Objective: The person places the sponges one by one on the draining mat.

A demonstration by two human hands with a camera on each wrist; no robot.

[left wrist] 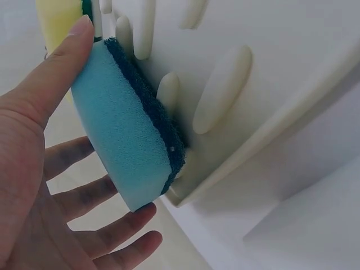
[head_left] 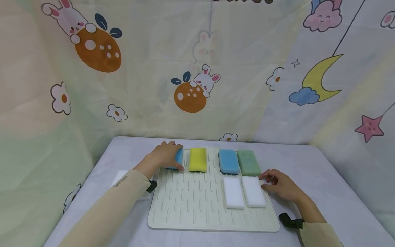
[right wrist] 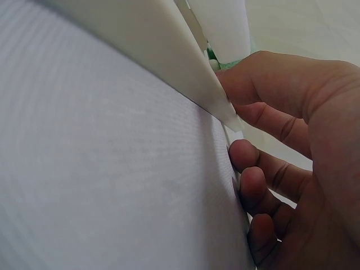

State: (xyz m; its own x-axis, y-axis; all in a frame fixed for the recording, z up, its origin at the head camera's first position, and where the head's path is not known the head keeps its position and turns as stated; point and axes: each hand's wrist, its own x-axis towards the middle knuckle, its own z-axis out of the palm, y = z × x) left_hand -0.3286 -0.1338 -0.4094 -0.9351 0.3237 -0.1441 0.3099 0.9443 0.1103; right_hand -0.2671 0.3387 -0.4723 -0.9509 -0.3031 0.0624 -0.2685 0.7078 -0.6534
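My left hand (head_left: 165,154) grips a blue sponge (left wrist: 126,129) at the far left corner of a cream ridged mat (head_left: 188,218). In the left wrist view the thumb presses one end and fingertips meet the other; a dark scouring layer faces the ridges. My right hand (head_left: 280,185) rests at the mat's right edge, fingers loosely bent, beside a white sponge block (head_left: 254,192); whether it touches the block cannot be told. Another white block (head_left: 233,192) lies left of that one. Along the back sit a yellow sponge (head_left: 198,160), a second blue sponge (head_left: 229,161) and a green sponge (head_left: 248,163).
The mat lies on a table with a white cloth (head_left: 311,178). Something flat and white (head_left: 119,175) is partly hidden beneath my left forearm. A printed curtain (head_left: 148,96) hangs behind the table and along its sides.
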